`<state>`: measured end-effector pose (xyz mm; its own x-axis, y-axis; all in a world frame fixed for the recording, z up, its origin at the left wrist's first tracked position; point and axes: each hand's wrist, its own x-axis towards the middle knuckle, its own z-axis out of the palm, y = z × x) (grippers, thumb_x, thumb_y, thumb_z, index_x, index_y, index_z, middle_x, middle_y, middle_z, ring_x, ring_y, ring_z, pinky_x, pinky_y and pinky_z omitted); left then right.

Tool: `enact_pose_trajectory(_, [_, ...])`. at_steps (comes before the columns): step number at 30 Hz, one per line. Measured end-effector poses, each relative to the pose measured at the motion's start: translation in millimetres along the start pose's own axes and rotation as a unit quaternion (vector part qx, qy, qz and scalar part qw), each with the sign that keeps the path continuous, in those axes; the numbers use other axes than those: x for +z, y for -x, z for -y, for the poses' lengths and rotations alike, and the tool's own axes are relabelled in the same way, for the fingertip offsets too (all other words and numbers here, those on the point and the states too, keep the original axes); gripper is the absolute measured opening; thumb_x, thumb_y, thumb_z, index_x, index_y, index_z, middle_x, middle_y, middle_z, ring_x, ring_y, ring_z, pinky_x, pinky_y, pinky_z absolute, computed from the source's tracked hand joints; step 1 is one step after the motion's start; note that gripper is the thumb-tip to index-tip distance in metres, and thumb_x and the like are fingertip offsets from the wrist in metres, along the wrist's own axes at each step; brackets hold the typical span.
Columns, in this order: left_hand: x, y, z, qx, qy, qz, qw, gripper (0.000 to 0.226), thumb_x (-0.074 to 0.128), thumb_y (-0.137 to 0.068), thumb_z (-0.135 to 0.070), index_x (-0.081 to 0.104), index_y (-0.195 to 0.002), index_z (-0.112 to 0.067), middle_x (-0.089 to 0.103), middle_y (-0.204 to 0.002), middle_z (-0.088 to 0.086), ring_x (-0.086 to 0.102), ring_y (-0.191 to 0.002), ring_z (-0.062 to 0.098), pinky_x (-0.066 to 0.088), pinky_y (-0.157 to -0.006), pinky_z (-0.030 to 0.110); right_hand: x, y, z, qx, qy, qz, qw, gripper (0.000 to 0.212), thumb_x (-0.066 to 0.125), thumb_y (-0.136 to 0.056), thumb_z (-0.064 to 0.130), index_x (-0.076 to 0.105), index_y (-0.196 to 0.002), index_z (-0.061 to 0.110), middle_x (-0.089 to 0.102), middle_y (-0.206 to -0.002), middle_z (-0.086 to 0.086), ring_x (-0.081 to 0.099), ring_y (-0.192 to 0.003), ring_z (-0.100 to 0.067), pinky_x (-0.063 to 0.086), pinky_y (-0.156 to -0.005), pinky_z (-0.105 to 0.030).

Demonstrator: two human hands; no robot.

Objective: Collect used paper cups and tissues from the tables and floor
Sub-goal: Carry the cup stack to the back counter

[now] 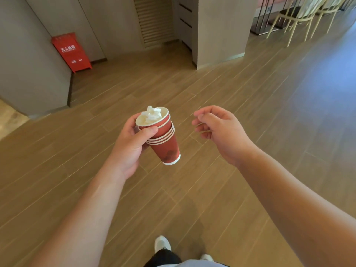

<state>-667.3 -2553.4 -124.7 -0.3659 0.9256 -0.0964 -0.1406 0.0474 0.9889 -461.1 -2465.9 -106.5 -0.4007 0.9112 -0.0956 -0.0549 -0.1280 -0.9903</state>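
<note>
My left hand (131, 140) grips a stack of several nested red paper cups (166, 146) with white rims, held tilted above the wooden floor. A crumpled white tissue (152, 113) sits inside the top cup. My right hand (217, 130) hovers just right of the stack, fingers loosely curled and apart, holding nothing and not touching the cups.
A red fire-extinguisher box (71, 52) stands against the grey wall at the back left. A grey pillar (219, 29) rises at the back centre. Pale chairs (296, 18) and table legs stand at the far right. My shoes (162, 243) show at the bottom.
</note>
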Motion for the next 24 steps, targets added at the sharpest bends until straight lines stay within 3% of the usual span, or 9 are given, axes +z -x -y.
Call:
enact_pose_trajectory(3, [-21.5, -33.2, 4.6, -0.004, 0.005, -0.01, 1.0, 0.069, 0.08, -0.056, -0.036, 0.063, -0.122, -0.027, 0.07, -0.113, -0.003, 0.069, -0.093, 0.008, 0.053, -0.068, 0.019, 20.2, -38.9, -4.8, 0.014, 0.011, 0.008, 1.0, 0.014, 0.057, -0.078, 0.028, 0.07, -0.083, 0.025, 0.072, -0.081, 0.005, 0.064, -0.072, -0.01, 0.048, -0.065, -0.026])
enact_pose_trajectory(11, [-103.3, -165.1, 15.4, -0.032, 0.026, -0.025, 0.999, 0.075, 0.08, -0.055, -0.036, 0.061, -0.126, -0.025, 0.069, -0.122, 0.005, 0.067, -0.101, 0.016, 0.049, -0.082, 0.033, 94.6, -169.8, -25.9, 0.038, 0.026, -0.002, 0.999, 0.013, 0.058, -0.076, 0.029, 0.071, -0.08, 0.027, 0.072, -0.08, 0.005, 0.063, -0.072, -0.01, 0.048, -0.067, -0.028])
enact_pose_trajectory(18, [-180.1, -292.5, -15.4, -0.031, 0.033, -0.01, 0.999, 0.066, 0.079, -0.055, -0.037, 0.064, -0.119, -0.029, 0.072, -0.112, -0.005, 0.069, -0.095, 0.011, 0.049, -0.079, 0.031, 176.6, -294.7, -2.0, 0.035, 0.034, -0.011, 0.999, 0.014, 0.058, -0.075, 0.028, 0.072, -0.075, 0.03, 0.072, -0.08, 0.006, 0.062, -0.075, -0.013, 0.048, -0.066, -0.028])
enact_pose_trajectory(24, [-213.2, -363.2, -37.6, -0.018, 0.042, 0.001, 0.999, 0.073, 0.078, -0.056, -0.035, 0.061, -0.126, -0.023, 0.07, -0.12, 0.004, 0.067, -0.099, 0.015, 0.049, -0.085, 0.036, 207.8, -362.1, 12.4, 0.012, 0.029, -0.015, 0.999, 0.014, 0.057, -0.082, 0.023, 0.071, -0.081, 0.027, 0.072, -0.081, 0.005, 0.062, -0.072, -0.01, 0.049, -0.066, -0.026])
